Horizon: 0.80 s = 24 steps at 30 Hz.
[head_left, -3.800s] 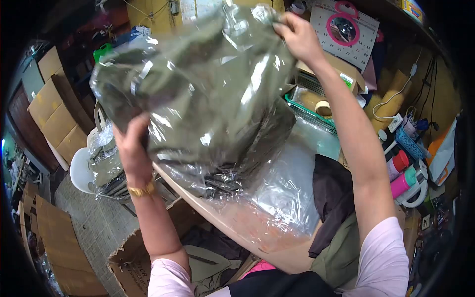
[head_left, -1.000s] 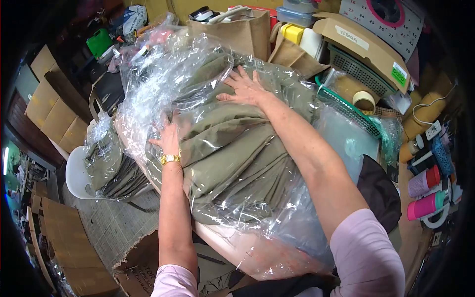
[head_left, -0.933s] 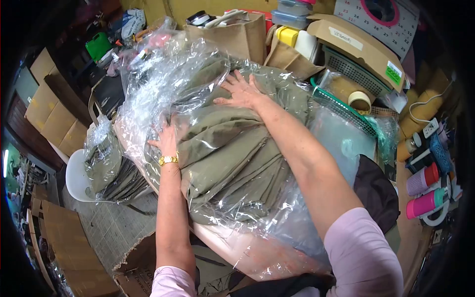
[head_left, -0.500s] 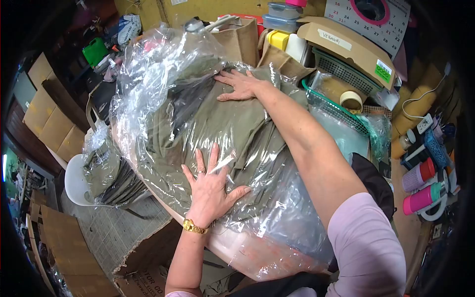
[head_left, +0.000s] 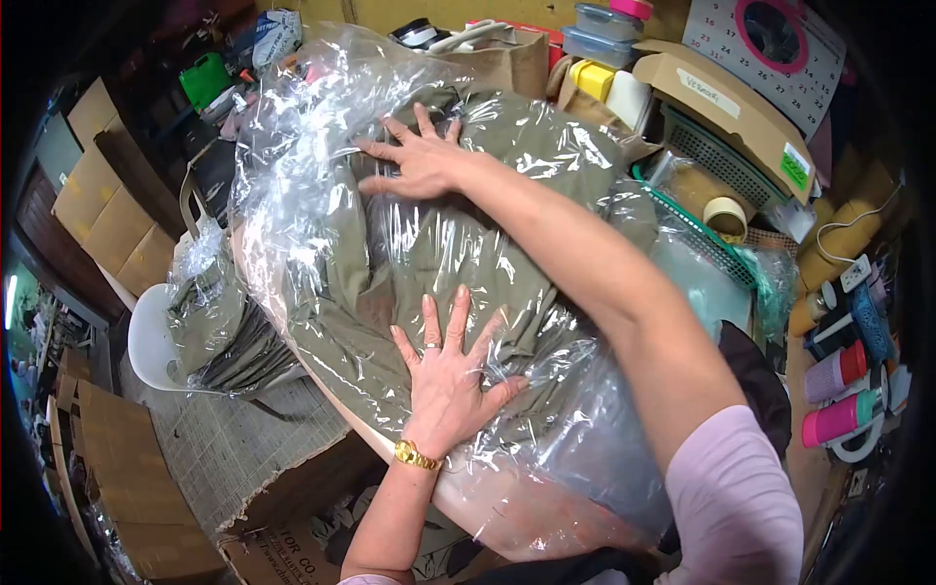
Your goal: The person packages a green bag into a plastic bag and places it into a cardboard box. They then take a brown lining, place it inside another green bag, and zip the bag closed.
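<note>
A large clear plastic bag with folded olive-green cloth inside lies on a pale table. My left hand, with a ring and a gold watch on the wrist, presses flat on the near part of the bag, fingers spread. Farther up, my right hand rests on the plastic near the cloth's upper left side, its fingers apart too. Neither hand grips anything.
At left, a white chair holds another bagged stack of green cloth. An open cardboard box stands below the table. Behind right are a green basket, tape roll and a carton.
My right hand has moved left across the bag. The upper part of the cloth and plastic lies differently. My left hand appears slightly farther right, and the whole view has shifted a little.
</note>
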Available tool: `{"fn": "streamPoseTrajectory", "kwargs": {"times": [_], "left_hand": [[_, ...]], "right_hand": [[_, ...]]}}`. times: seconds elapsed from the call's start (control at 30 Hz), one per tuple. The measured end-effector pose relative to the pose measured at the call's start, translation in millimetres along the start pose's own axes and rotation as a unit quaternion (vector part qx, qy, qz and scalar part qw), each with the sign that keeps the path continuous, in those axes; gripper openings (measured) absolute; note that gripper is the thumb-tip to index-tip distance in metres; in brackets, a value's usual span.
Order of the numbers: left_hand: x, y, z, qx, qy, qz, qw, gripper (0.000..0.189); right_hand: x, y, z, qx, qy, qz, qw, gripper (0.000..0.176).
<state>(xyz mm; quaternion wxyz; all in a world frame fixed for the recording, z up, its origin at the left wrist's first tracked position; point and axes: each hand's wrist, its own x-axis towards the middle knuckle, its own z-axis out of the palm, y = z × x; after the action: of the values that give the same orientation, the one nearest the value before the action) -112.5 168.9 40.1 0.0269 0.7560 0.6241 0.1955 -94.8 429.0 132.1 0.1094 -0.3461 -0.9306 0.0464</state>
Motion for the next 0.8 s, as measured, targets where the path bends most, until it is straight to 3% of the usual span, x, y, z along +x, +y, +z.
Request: {"fn": "streamPoseTrajectory", "kwargs": {"times": [0.07, 0.13, 0.37, 0.47, 0.53, 0.6, 0.63, 0.7, 0.73, 0.8], "left_hand": [[1.2, -3.4, 0.0, -0.008, 0.006, 0.004, 1.000, 0.079], [3.0, -6.7, 0.8, -0.032, 0.011, 0.011, 0.999, 0.069], [4.9, -14.8, 5.4, -0.046, 0.028, 0.022, 0.998, 0.068], [3.2, -14.4, 4.8, -0.046, 0.025, 0.014, 0.999, 0.074], [0.9, -13.2, 6.1, -0.051, 0.030, 0.011, 0.998, 0.080], [1.0, -13.0, 4.8, -0.050, 0.037, 0.013, 0.998, 0.084], [0.8, -12.6, 4.9, -0.052, 0.038, 0.017, 0.998, 0.084], [0.5, -12.1, 5.8, -0.047, 0.047, 0.010, 0.998, 0.083], [0.1, -11.6, 5.8, -0.048, 0.048, 0.012, 0.998, 0.083], [0.3, -11.2, 5.5, -0.020, 0.032, 0.008, 0.999, 0.086]], "right_hand": [[23.0, 4.6, 26.5, 0.045, -0.006, 0.037, 0.998, 0.089], [33.4, 6.3, 49.0, 0.037, -0.131, 0.109, 0.985, 0.089], [41.8, 17.2, 78.5, 0.024, -0.157, 0.146, 0.976, 0.080], [39.7, 19.7, 53.6, 0.021, -0.127, 0.118, 0.985, 0.082], [37.9, 26.8, 22.2, 0.052, -0.173, -0.026, 0.983, 0.086], [-1.7, 18.1, -22.0, -0.074, -0.031, -0.029, 0.996, 0.083], [-22.9, 14.0, -49.0, -0.078, -0.053, 0.013, 0.995, 0.080], [-69.1, 18.2, -72.7, -0.172, 0.003, 0.102, 0.980, 0.085], [-82.2, 35.5, -73.0, -0.174, 0.004, 0.103, 0.979, 0.085], [-100.7, 78.2, -51.4, -0.193, -0.047, 0.202, 0.959, 0.091]]}}
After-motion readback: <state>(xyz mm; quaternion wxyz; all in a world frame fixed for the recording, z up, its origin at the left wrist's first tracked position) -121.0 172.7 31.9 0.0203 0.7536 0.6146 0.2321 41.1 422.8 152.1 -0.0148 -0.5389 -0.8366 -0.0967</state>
